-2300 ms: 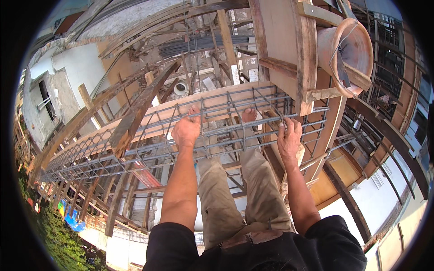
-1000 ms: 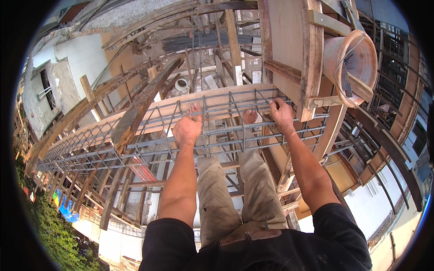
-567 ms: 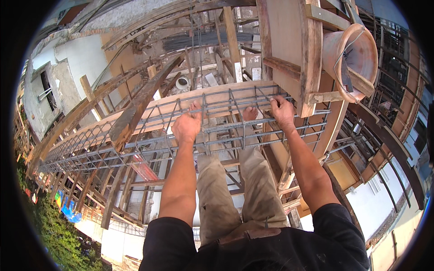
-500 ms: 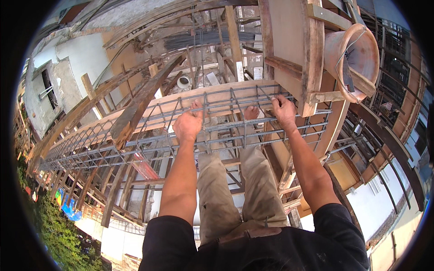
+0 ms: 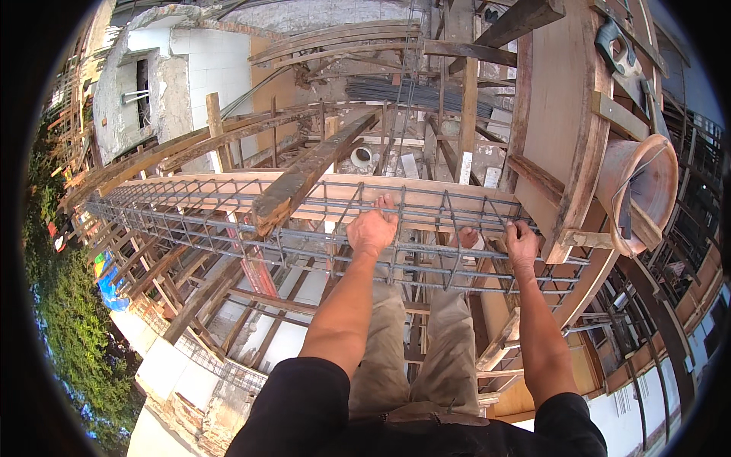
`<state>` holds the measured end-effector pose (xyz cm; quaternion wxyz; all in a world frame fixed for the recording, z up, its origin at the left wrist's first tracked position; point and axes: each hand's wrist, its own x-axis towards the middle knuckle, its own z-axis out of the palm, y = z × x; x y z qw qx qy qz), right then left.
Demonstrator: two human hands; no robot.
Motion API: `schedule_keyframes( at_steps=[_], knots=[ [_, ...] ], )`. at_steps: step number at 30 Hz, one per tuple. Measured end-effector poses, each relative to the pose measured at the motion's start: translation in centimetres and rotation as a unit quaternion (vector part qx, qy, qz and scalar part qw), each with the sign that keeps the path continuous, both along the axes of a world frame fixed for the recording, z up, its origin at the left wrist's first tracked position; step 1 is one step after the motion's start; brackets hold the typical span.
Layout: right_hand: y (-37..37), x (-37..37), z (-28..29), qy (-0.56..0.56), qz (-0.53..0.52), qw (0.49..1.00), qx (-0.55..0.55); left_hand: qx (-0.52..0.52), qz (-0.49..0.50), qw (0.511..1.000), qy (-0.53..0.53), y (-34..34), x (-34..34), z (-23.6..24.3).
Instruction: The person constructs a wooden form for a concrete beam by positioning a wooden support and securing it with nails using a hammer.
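Observation:
A long steel rebar cage [image 5: 426,268] with stirrups runs across the view in front of my legs, tapering away to the left. My left hand [image 5: 371,231] is closed around a bar on its far upper side, near the middle. Further right, close to the cage's right end, my right hand [image 5: 522,242] is closed on a bar with the thumb and fingers together. The exact bar under each set of fingers is partly hidden. Behind the cage stands a pale wooden board [image 5: 426,190]. A bare foot [image 5: 467,236] shows through the bars between my hands.
A rough timber beam [image 5: 312,179] slants over the cage at left. On the right, a dusty bucket [image 5: 636,190] hangs beside a wooden column form [image 5: 556,114], with a handsaw [image 5: 620,57] above it. Open timber framing lies below; rebar bundles [image 5: 411,95] lie beyond.
The view has swung, so the cage and both hands appear lower and further right. Both hands remain closed on the bars, and the handsaw has come into fuller view.

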<state>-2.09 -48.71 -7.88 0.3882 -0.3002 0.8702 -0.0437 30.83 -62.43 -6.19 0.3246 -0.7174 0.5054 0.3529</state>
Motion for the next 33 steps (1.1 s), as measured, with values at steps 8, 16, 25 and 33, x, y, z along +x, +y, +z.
schedule_keyframes(
  at_steps=[8,16,25,33],
  knots=[
    [0.5,-0.5,-0.6,0.011,0.007,1.0,-0.004,-0.053,-0.022,0.998,0.035,1.3,0.4,-1.0],
    [0.5,0.0,-0.4,0.016,-0.002,1.0,-0.007,-0.066,-0.017,0.997,0.04,1.8,1.0,-1.3],
    [-0.4,0.5,0.3,0.012,0.002,1.0,-0.007,-0.068,-0.004,0.998,0.018,1.0,1.1,-0.9],
    [-0.2,0.0,-0.5,-0.046,-0.004,0.998,-0.038,-0.067,0.028,0.996,0.051,1.6,1.4,0.1]
  ],
)
